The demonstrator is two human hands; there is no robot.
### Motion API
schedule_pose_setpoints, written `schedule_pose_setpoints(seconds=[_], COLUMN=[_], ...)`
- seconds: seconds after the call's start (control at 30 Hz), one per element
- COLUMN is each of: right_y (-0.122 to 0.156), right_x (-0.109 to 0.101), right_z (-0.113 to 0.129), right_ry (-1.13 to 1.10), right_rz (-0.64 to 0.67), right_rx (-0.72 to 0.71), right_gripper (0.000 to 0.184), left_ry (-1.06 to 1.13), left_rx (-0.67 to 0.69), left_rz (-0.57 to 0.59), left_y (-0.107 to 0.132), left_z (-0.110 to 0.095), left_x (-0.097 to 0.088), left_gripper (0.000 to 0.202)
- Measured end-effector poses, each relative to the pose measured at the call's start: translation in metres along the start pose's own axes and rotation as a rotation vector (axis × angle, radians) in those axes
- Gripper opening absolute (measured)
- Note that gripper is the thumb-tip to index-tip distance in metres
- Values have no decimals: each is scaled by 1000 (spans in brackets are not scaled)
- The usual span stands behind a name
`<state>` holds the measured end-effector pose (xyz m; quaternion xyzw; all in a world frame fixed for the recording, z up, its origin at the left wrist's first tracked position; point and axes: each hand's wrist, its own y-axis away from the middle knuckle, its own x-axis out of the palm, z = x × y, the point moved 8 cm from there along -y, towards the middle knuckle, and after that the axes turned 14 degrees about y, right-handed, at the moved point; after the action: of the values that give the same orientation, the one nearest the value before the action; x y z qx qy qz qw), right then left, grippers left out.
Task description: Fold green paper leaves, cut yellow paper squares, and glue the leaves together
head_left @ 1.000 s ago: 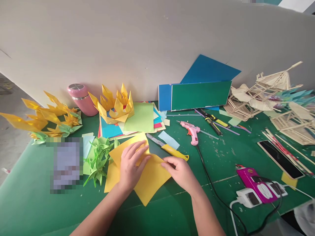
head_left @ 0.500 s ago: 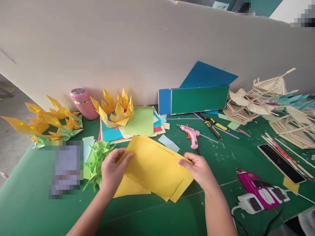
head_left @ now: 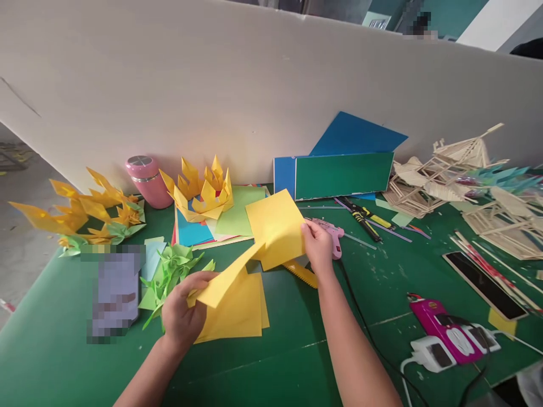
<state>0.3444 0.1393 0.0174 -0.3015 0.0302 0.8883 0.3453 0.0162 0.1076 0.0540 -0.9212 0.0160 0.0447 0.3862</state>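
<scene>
My left hand (head_left: 183, 314) pinches the near edge of a yellow paper sheet (head_left: 224, 280) that tilts up off a small stack of yellow sheets (head_left: 240, 314) on the green table (head_left: 271, 362). My right hand (head_left: 318, 246) grips the right edge of a second yellow sheet (head_left: 275, 226), lifted above the table and held apart from the first. Under that lifted sheet the yellow handle of a utility knife (head_left: 302, 274) shows. A pink glue gun (head_left: 335, 232) lies just behind my right hand.
Yellow paper crowns (head_left: 201, 192) sit on a pile of coloured paper (head_left: 237, 215) by a pink flask (head_left: 146, 181). Green folded pieces (head_left: 169, 271) lie to the left. Blue and green boards (head_left: 343, 172) lean on the wall. Stick models (head_left: 458, 169), a phone (head_left: 483, 277) and a power strip (head_left: 445, 333) lie at right.
The yellow sheets held together between both hands have been pulled apart. My right hand has carried one sheet up and away; my left hand has moved nearer with the other.
</scene>
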Motion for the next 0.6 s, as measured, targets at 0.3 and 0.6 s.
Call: schedule_pose_setpoints(seconds=[0.3,0.6], right_y=[-29,-14], right_x=[59,70], right_z=[42,57], right_ry=[88,237], right_rz=[45,79], right_rx=[-146,-267], right_gripper=[48,52], left_ry=[137,-200], left_rx=[6,-254], left_rz=[-104,-301], left_y=[-1,12], left_z=[-11,7], left_x=[-2,-16], left_gripper=[18,28])
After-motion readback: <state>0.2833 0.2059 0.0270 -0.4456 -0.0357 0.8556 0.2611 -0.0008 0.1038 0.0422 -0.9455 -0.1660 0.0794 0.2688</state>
